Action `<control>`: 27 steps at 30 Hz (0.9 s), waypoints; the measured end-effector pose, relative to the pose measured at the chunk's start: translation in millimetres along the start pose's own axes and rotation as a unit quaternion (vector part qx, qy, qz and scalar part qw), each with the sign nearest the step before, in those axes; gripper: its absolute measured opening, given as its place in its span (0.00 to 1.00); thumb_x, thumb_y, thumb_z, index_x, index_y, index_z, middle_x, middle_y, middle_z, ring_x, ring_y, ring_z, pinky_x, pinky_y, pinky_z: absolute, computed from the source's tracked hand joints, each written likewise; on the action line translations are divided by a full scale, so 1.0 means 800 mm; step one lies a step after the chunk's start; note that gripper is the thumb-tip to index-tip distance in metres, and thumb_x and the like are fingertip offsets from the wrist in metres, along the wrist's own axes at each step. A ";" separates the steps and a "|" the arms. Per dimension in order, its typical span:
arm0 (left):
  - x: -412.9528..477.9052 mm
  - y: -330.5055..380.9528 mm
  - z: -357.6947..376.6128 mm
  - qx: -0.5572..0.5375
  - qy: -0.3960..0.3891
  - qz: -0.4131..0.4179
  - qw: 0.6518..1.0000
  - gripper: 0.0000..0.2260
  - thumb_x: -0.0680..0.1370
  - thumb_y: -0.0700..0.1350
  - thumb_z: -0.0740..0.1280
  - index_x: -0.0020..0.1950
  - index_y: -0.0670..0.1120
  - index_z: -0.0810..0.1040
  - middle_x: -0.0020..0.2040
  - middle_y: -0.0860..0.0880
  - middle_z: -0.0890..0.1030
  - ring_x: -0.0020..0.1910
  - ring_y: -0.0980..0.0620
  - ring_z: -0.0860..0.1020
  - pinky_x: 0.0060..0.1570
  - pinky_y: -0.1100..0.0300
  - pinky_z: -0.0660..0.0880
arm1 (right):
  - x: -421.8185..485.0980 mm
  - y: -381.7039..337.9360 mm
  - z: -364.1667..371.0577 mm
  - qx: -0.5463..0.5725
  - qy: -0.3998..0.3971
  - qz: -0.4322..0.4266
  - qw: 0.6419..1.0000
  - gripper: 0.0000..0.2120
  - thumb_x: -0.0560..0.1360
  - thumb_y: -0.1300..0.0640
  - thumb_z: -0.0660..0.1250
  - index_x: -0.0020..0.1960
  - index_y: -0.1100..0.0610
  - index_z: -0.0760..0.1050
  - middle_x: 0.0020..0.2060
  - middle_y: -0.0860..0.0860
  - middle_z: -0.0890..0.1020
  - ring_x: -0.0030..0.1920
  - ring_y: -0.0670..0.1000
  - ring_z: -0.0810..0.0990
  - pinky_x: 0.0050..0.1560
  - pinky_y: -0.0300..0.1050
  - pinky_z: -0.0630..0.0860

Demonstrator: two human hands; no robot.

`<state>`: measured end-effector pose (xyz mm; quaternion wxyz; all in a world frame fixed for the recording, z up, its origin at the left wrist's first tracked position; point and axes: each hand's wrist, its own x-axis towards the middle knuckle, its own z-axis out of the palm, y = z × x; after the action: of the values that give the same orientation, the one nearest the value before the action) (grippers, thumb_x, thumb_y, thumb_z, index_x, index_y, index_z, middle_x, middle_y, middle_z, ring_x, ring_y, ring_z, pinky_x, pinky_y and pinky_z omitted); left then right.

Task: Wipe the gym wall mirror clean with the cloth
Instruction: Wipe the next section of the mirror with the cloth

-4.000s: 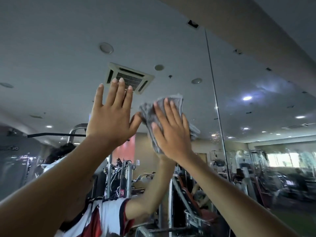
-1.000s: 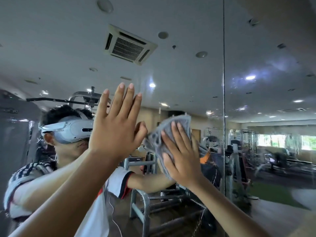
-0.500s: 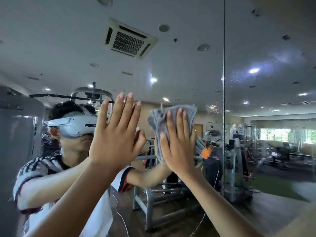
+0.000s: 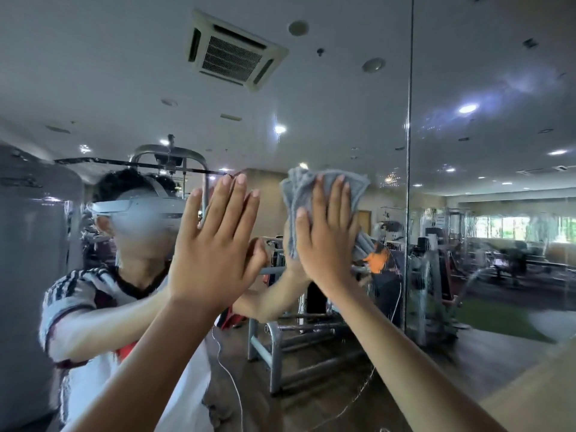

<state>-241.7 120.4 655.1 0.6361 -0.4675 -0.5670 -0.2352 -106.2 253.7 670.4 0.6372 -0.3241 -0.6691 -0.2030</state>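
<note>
Crumpled grey cloth point(image 4: 297, 193) flat against the streaked wall mirror point(image 4: 124, 73), just left of its vertical seam point(image 4: 409, 145)

A square white ceiling air-conditioner cassette with dark slatted grille point(image 4: 235, 49) sits high in view. Just right of it is a round white ceiling disc point(image 4: 298, 27); below it glows a small recessed ceiling light point(image 4: 280, 129). Lower left of the cassette stands a silver arched gym machine frame point(image 4: 170, 151). Far beneath it is a grey tubular metal rack point(image 4: 280, 335). Well to the lower right lie a bright window point(image 4: 523, 227) and a green floor mat point(image 4: 495, 319).
</note>
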 end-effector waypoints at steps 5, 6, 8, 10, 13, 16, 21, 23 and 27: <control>-0.010 -0.002 0.001 -0.010 0.011 -0.001 1.000 0.28 0.84 0.55 0.48 0.81 0.41 0.58 0.81 0.40 0.56 0.80 0.42 0.54 0.78 0.39 0.50 | -0.124 0.071 0.009 0.005 0.004 -0.196 0.981 0.26 0.85 0.46 0.45 0.81 0.46 0.49 0.79 0.55 0.58 0.79 0.56 0.56 0.75 0.64 0.56; -0.015 0.000 0.001 -0.012 0.009 -0.001 1.000 0.28 0.84 0.55 0.48 0.81 0.41 0.58 0.81 0.40 0.56 0.80 0.42 0.54 0.77 0.39 0.51 | -0.136 0.090 0.008 0.005 0.008 -0.166 0.986 0.26 0.84 0.46 0.46 0.81 0.44 0.48 0.79 0.54 0.58 0.80 0.55 0.55 0.75 0.64 0.57; -0.026 0.005 0.001 -0.013 0.004 -0.003 1.000 0.27 0.85 0.54 0.47 0.81 0.41 0.56 0.81 0.40 0.56 0.80 0.42 0.54 0.77 0.38 0.51 | -0.134 0.104 0.014 0.006 0.013 -0.032 0.999 0.27 0.84 0.46 0.46 0.81 0.41 0.43 0.80 0.52 0.56 0.80 0.52 0.53 0.75 0.64 0.57; -0.033 0.009 0.002 -0.015 0.005 -0.010 1.000 0.27 0.85 0.54 0.46 0.81 0.42 0.56 0.81 0.40 0.56 0.81 0.42 0.53 0.77 0.37 0.51 | -0.100 0.085 0.019 0.013 0.040 0.111 0.993 0.26 0.84 0.43 0.43 0.80 0.39 0.41 0.80 0.51 0.56 0.80 0.52 0.54 0.76 0.64 0.56; -0.034 0.011 0.003 -0.017 0.008 -0.014 1.000 0.27 0.85 0.53 0.46 0.81 0.42 0.55 0.81 0.40 0.55 0.81 0.42 0.53 0.77 0.38 0.50 | -0.043 0.037 0.019 0.021 0.046 0.183 0.982 0.28 0.82 0.43 0.42 0.80 0.48 0.51 0.79 0.54 0.58 0.80 0.54 0.55 0.77 0.62 0.50; -0.037 0.011 0.004 -0.025 0.011 -0.019 0.999 0.26 0.86 0.53 0.45 0.81 0.42 0.56 0.81 0.41 0.55 0.81 0.43 0.54 0.78 0.39 0.49 | -0.035 0.002 0.014 0.013 0.051 0.126 0.991 0.29 0.81 0.43 0.44 0.80 0.52 0.56 0.79 0.55 0.58 0.80 0.55 0.54 0.76 0.55 0.43; -0.044 0.008 0.004 -0.034 0.023 -0.019 0.999 0.26 0.86 0.52 0.47 0.81 0.42 0.56 0.81 0.41 0.57 0.80 0.43 0.54 0.78 0.41 0.48 | -0.129 0.035 0.015 0.023 0.030 -0.148 0.988 0.24 0.84 0.47 0.47 0.79 0.51 0.58 0.79 0.55 0.59 0.79 0.57 0.58 0.76 0.61 0.54; -0.058 0.013 0.004 -0.042 0.022 -0.026 0.999 0.26 0.85 0.51 0.49 0.81 0.42 0.57 0.81 0.41 0.57 0.80 0.43 0.54 0.78 0.40 0.49 | -0.178 0.079 0.014 0.023 0.009 -0.188 0.982 0.25 0.83 0.49 0.51 0.80 0.46 0.55 0.80 0.52 0.56 0.79 0.54 0.56 0.75 0.64 0.57; -0.094 0.037 0.006 -0.027 0.002 -0.041 0.999 0.27 0.85 0.50 0.49 0.81 0.40 0.53 0.81 0.40 0.54 0.81 0.42 0.53 0.77 0.36 0.50 | -0.172 0.110 0.017 0.023 0.020 0.040 0.999 0.30 0.81 0.50 0.51 0.81 0.43 0.46 0.80 0.51 0.53 0.80 0.52 0.52 0.72 0.69 0.60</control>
<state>-238.1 120.9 574.2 0.6141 -0.4603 -0.5780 -0.2775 -58.1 301.2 521.2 0.6654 -0.3323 -0.6468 -0.1685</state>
